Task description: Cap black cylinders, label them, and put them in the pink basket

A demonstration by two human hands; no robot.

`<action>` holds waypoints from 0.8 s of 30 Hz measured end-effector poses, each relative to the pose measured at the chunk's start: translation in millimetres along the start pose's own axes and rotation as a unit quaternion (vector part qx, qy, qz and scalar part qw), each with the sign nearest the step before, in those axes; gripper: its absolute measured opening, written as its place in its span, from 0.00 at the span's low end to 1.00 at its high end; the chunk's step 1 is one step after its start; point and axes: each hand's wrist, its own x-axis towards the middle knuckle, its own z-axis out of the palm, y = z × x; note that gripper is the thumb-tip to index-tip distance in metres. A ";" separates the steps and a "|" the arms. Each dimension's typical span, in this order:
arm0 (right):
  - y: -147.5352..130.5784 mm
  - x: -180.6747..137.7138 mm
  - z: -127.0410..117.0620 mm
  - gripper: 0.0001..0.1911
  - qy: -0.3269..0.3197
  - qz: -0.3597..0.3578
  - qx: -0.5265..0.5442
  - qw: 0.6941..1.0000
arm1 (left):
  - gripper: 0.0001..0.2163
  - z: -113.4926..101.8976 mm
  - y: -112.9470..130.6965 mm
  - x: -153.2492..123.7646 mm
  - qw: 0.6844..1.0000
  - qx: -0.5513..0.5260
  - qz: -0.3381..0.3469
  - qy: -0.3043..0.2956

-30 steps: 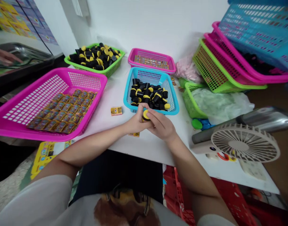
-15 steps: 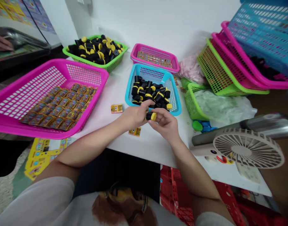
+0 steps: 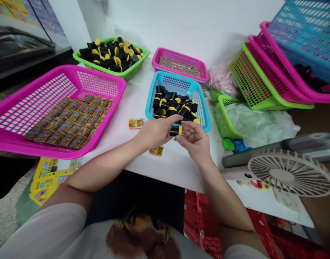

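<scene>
A small black cylinder with yellow ends (image 3: 176,130) is between my two hands, lying roughly sideways in front of the blue basket (image 3: 205,124). My left hand (image 3: 158,131) grips its left end, with the thumb and forefinger stretched over the top. At the right, the fingers of my right hand (image 3: 194,140) are curled around the yellow end, and some fingertips are hidden. Many similar black and yellow cylinders (image 3: 173,104) fill the blue basket. One orange printed packet (image 3: 135,123) lies left of my left wrist; another packet (image 3: 156,150) lies just below it.
At left stands a pink basket (image 3: 111,81) with rows of printed packets. Behind are a green basket (image 3: 127,75) of cylinders and a smaller pink basket (image 3: 181,51). Stacked baskets (image 3: 262,82), a plastic bag (image 3: 262,120) and a fan (image 3: 289,174) occupy the right.
The black cylinder has turned, so more of its long side shows between my hands. My view has shifted slightly. Another person's hand at the far left has gone out of sight.
</scene>
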 end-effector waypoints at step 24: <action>25.5 -15.3 6.5 0.45 0.031 -0.368 -0.405 0.836 | 0.26 9.1 9.4 -6.4 0.879 -0.474 0.049 0.003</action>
